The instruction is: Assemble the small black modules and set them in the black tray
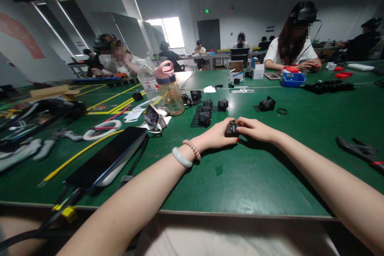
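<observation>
A small black part sits between the two hands, over the near middle of the green surface. The left hand holds it, index finger along the top and thumb along the bottom. The right hand has its fingers bent close together at the part's right side; I cannot tell whether they grip it or only touch it.

Just beyond the left hand lie several similar black pieces, grouped close together. Another black piece stands apart to the right, with a black ring beside it. Pliers lie near the right edge, well apart from the right hand.

The left side is crowded. A large dark phone lies close to the left forearm, with a yellow cable and a looped white cable past it. A smaller phone leans upright near a pink-lidded bottle, and a clear bottle stands just behind that.

Farther back are a white box, a phone lying flat and a blue bin. Across the surface a co-worker sits with both hands on the tabletop. Nothing stands between the two hands and the surface in front of them.
</observation>
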Demonstrator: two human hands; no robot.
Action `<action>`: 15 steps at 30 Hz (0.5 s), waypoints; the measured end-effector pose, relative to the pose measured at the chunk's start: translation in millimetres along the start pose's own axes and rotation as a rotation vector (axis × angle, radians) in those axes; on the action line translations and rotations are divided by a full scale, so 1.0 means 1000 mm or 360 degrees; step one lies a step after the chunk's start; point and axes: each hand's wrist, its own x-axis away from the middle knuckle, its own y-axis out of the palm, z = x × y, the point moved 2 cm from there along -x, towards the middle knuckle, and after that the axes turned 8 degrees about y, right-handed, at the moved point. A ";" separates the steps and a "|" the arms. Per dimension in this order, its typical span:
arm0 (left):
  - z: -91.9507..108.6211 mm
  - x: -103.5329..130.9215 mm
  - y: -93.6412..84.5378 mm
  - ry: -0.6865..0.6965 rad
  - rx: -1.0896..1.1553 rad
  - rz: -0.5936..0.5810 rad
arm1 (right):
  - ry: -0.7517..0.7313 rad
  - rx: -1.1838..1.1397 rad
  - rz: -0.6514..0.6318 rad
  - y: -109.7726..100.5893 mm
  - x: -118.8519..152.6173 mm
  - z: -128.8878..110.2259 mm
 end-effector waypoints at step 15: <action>-0.002 0.000 0.000 -0.0012 -0.0011 0.0003 | 0.0010 -0.0036 0.0004 0.000 0.002 0.000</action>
